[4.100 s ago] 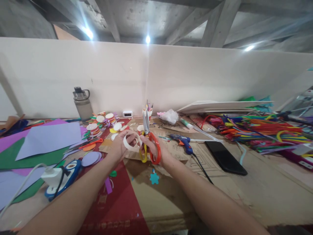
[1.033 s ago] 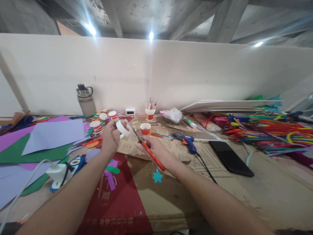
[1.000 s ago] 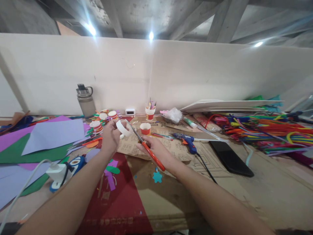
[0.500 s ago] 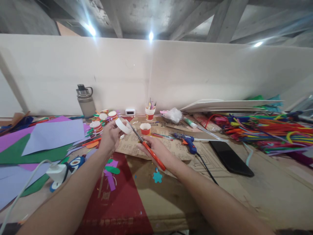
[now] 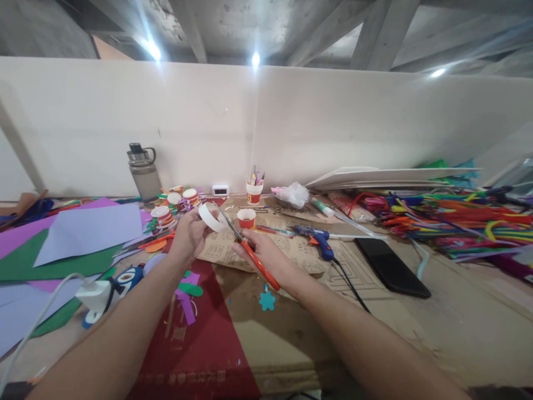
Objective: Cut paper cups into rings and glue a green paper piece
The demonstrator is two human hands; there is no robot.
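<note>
Tipped over from their earlier upright pose, the red-handled scissors [image 5: 255,258], gripped by the right hand [image 5: 271,256], point their blades at a white paper ring [image 5: 209,219] pinched in the left hand [image 5: 189,234], above the cardboard [image 5: 283,339], left of a red paper cup [image 5: 246,223].

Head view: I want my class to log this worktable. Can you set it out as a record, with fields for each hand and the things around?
Left hand: holds ring
Right hand: holds scissors
Ring: white
Scissors: blades point at ring; contact unclear
Just beyond scissors: red cup
Near side: blue cutout
Right: glue gun, then phone
Back left: bottle, upright
Back centre: pen cup
</note>
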